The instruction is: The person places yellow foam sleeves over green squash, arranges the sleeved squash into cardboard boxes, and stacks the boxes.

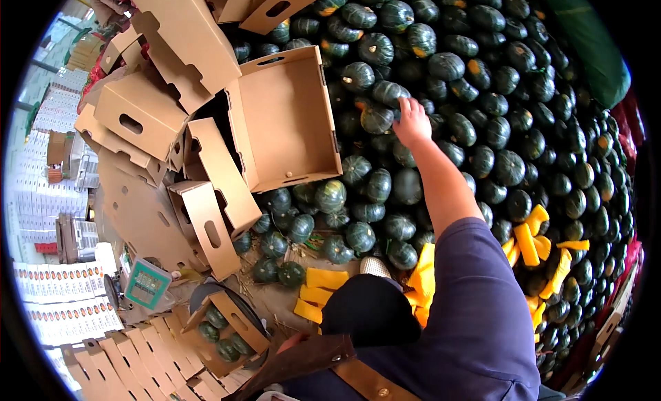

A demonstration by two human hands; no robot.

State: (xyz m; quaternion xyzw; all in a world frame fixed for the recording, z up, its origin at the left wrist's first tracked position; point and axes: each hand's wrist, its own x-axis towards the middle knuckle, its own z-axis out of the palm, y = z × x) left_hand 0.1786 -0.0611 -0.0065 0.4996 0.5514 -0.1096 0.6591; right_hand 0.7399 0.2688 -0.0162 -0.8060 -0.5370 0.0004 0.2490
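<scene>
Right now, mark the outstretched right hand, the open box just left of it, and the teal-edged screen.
Right hand (413,125): head view, back of the hand.
Open box (282,118): head view, bare inner bottom.
Teal-edged screen (148,284): head view, display middle.

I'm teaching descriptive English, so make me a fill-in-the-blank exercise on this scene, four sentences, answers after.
1. Beside the person's bare right hand, a round, striped squash has mostly dark ____ skin.
2. The large, open tan cardboard tray lies to the ____ of that hand.
3. The flat, soft-looking strips lying among squashes at right are bright ____.
4. At lower left, another tan cardboard box holds several more ____.
Missing words: green; left; yellow; squashes.
</scene>
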